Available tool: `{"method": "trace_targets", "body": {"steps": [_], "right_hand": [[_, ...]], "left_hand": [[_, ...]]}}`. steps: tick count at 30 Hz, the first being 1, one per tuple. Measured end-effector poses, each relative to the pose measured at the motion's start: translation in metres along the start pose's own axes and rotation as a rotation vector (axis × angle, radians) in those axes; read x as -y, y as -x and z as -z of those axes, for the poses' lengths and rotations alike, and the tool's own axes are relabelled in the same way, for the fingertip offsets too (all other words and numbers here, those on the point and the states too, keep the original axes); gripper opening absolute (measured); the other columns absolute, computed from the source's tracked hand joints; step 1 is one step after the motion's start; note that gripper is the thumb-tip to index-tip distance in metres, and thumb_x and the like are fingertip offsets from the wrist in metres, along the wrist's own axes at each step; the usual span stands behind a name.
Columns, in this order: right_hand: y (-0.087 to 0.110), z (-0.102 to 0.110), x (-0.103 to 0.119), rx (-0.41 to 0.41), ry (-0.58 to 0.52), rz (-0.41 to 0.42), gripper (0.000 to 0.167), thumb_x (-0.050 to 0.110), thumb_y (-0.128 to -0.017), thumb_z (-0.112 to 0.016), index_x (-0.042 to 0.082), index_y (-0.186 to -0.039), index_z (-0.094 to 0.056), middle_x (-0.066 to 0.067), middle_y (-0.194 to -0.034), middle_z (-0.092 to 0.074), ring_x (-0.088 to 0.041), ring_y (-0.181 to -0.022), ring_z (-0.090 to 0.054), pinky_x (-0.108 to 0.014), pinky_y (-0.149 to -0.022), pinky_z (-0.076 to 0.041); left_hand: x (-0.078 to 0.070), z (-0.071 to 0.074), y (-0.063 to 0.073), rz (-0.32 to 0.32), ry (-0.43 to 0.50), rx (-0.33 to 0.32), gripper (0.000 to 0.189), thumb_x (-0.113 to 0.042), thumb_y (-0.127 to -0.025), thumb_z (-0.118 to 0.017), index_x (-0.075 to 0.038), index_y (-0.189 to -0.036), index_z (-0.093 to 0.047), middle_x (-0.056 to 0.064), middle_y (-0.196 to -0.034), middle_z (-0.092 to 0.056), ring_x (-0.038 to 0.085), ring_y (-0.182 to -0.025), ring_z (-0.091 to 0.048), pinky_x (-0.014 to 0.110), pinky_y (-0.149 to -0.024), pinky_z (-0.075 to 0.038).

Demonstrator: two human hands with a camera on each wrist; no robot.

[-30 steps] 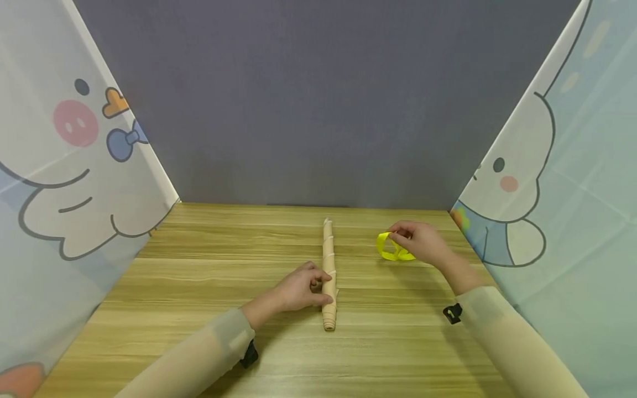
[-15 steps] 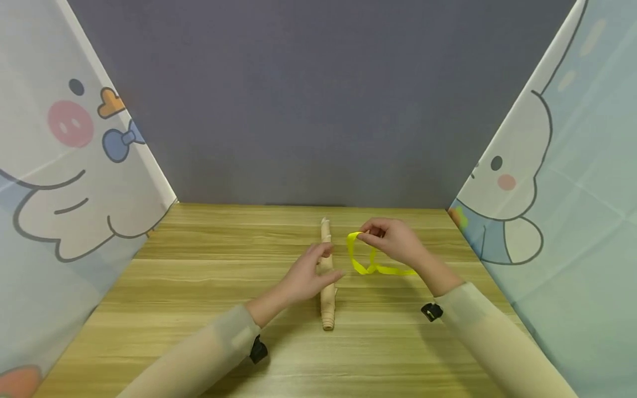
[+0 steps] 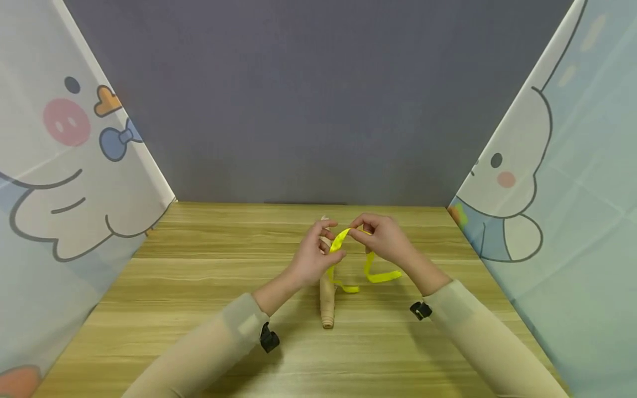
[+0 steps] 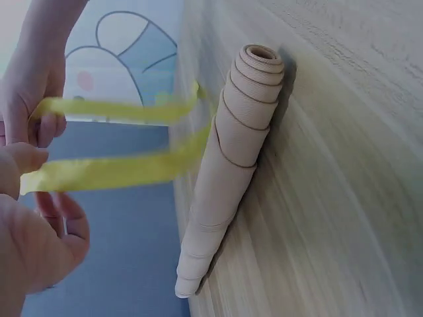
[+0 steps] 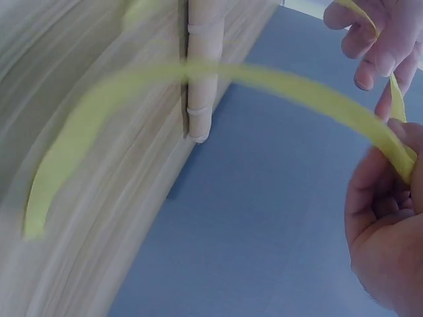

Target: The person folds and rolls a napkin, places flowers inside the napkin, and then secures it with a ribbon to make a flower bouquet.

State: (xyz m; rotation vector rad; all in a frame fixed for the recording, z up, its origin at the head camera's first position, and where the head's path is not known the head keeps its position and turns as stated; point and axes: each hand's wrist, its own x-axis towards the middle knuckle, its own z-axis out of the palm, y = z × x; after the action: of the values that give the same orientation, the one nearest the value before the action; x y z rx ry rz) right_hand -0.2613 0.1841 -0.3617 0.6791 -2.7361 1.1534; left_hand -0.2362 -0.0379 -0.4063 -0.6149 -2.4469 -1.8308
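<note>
A slim beige roll of sheet material point(image 3: 327, 303) lies on the table, pointing away from me; in the left wrist view its spiral layers point(image 4: 238, 132) show. My right hand point(image 3: 388, 239) pinches a yellow ribbon point(image 3: 339, 241) between thumb and fingers, to the right of the roll's far part. Both ribbon ends hang down, and one crosses over the roll. My left hand point(image 3: 314, 254) is above the roll, thumb and fingers apart, with the ribbon passing between them. In the right wrist view the ribbon point(image 5: 297, 92) arcs from the right hand, partly blurred.
The wood-grain table point(image 3: 209, 309) ends at a dark grey back panel point(image 3: 318, 110). Cartoon-printed cloth walls stand at the left point(image 3: 45, 221) and right point(image 3: 587, 232). A black strap piece hangs at each wrist.
My right hand has carried the ribbon leftward to the roll, and the ribbon has loosened out of its loop. My left hand has left the roll's near part and moved forward to the ribbon.
</note>
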Motion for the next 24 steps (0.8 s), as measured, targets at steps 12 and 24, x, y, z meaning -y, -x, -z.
{"method": "trace_targets", "body": {"steps": [12,24], "right_hand": [[0.0,-0.007,-0.006,-0.04,0.051,0.061,0.006,0.02,-0.103,-0.08,0.014,-0.106,-0.08,0.003,-0.07,-0.051,-0.012,-0.058,-0.039,-0.026,-0.057,-0.036],[0.006,-0.004,-0.016,0.025,-0.058,0.035,0.012,0.024,-0.106,-0.076,0.013,-0.108,-0.079,-0.003,-0.079,-0.066,-0.014,-0.063,-0.05,-0.027,-0.058,-0.043]], "left_hand": [[0.007,0.014,-0.001,-0.088,-0.1,0.06,0.056,-0.006,-0.104,-0.07,-0.006,-0.156,-0.048,0.011,-0.098,-0.06,0.014,-0.071,-0.052,0.023,-0.063,-0.046],[0.006,0.042,-0.001,-0.165,-0.233,0.015,0.021,-0.021,-0.107,-0.074,-0.011,-0.124,-0.082,0.01,-0.102,-0.067,0.019,-0.075,-0.051,0.025,-0.065,-0.045]]}}
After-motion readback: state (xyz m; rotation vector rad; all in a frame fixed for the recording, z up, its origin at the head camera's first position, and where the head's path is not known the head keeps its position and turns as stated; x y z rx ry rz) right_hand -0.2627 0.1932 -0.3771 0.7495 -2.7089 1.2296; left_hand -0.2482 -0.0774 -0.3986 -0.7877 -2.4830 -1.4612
